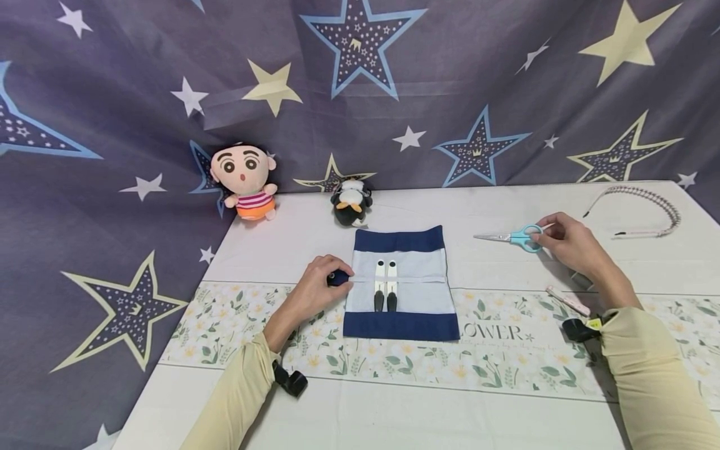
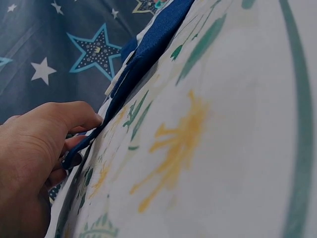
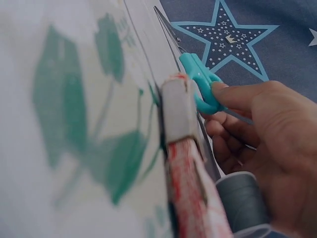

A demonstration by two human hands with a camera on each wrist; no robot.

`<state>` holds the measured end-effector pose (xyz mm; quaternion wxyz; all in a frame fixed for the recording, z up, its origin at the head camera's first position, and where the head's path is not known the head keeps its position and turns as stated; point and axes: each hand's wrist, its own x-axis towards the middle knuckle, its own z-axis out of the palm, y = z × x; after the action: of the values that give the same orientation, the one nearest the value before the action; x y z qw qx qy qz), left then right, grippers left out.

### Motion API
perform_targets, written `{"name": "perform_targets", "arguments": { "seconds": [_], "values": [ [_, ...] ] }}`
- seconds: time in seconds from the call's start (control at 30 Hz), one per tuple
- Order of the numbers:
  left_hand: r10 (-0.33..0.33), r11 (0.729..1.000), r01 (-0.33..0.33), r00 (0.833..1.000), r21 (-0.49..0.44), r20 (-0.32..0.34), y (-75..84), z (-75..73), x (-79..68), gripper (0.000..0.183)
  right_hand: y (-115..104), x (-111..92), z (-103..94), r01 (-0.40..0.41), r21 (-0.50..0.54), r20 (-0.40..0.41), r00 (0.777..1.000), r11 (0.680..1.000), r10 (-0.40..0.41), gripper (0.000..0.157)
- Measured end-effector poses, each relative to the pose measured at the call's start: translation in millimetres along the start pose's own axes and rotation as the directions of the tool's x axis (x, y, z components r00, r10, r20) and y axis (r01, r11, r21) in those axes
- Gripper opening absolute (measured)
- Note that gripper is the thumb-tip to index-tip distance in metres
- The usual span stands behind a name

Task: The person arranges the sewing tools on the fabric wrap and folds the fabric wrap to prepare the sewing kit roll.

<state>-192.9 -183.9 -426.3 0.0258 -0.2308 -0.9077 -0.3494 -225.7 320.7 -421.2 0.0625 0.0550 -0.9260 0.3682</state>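
Observation:
A navy and pale blue cloth pouch (image 1: 402, 326) lies spread flat at the middle of the table. Two slim white tools with black ends (image 1: 385, 286) sit side by side on its pale inside. At the pouch's left edge, my left hand (image 1: 319, 284) pinches a small navy tab (image 1: 338, 278); the left wrist view shows thumb and fingers on the navy cloth (image 2: 106, 116). Farther right, my right hand (image 1: 574, 247) pinches the turquoise handle of a pair of scissors (image 1: 523, 237), whose blades point left. The right wrist view shows the thumb on one scissors loop (image 3: 200, 87).
Near my right forearm lies a pink stick-like item (image 1: 568, 301), and a grey thread spool (image 3: 243, 201) is beside the right hand. A braided headband (image 1: 669, 209) lies at the back right. A penguin toy (image 1: 351, 204) and a boy doll (image 1: 247, 181) stand along the starry curtain (image 1: 394, 162).

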Motion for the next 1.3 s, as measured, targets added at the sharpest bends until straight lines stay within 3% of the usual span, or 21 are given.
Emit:
{"name": "perform_targets", "arguments": {
  "seconds": [0.33,0.6,1.03,1.3],
  "values": [
    [-0.005,1.0,0.005,1.0,-0.003,0.002,-0.7,0.5,0.8,0.017,0,-2,-4.1,0.088,0.104,-0.057,0.995,0.991,-0.082,0.033],
    [-0.01,1.0,0.01,1.0,-0.004,0.001,-0.7,0.2,0.5,0.017,-3,1,-7.3,0.09,0.178,-0.112,0.991,0.98,-0.071,0.034],
    [-0.003,1.0,0.003,1.0,-0.005,0.002,-1.3,0.5,0.4,0.017,-6,4,-5.1,0.104,0.348,-0.122,0.99,0.932,-0.065,0.026],
    [0.004,1.0,-0.004,1.0,-0.015,0.002,-1.1,1.5,1.1,0.016,-13,6,0.8,0.102,0.401,-0.122,0.991,0.91,-0.057,0.024]
  ]
}}
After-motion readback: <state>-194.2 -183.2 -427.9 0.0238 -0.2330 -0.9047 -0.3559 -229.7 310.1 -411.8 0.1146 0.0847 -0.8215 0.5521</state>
